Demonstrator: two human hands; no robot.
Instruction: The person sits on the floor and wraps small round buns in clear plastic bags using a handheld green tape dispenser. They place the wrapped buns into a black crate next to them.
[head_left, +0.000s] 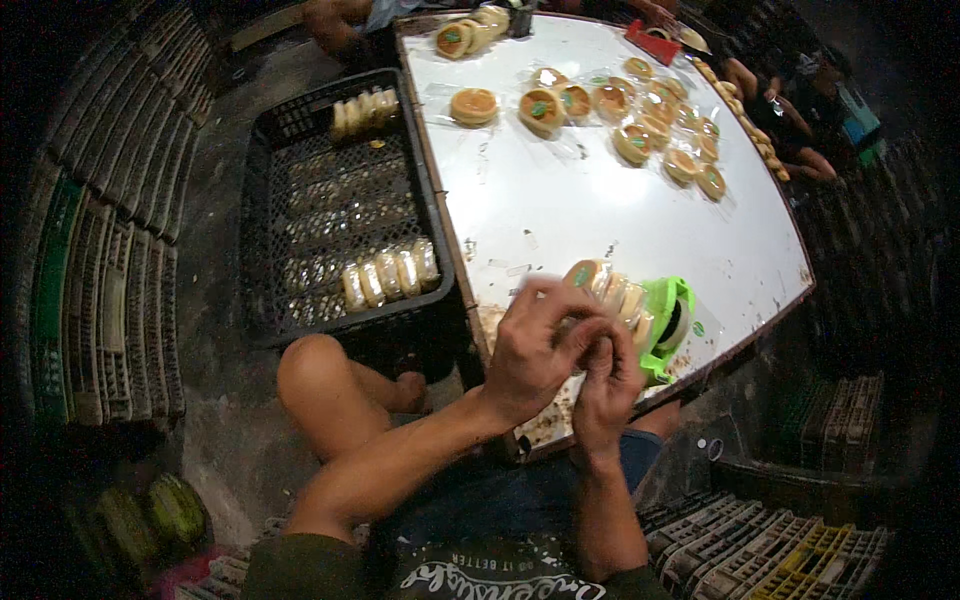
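My left hand (540, 350) and my right hand (607, 390) meet above the near corner of the white table (510, 190), fingers curled and overlapping, slightly blurred; what lies between their fingertips is hidden. Just behind them lies a bunched row of wrapped round buns (615, 290), the top one with a small green label. A bright green tape dispenser (670, 310) stands at their right, partly behind my right hand, with clear plastic and a green mark beside it.
A black crate (260, 200) with two rows of wrapped buns sits left of the table. Bagged buns (630, 145) cover the far table, near a red holder (650, 42) and long bread (750, 130). Other people (760, 100) sit around it. Stacked crates (120, 300) line the sides.
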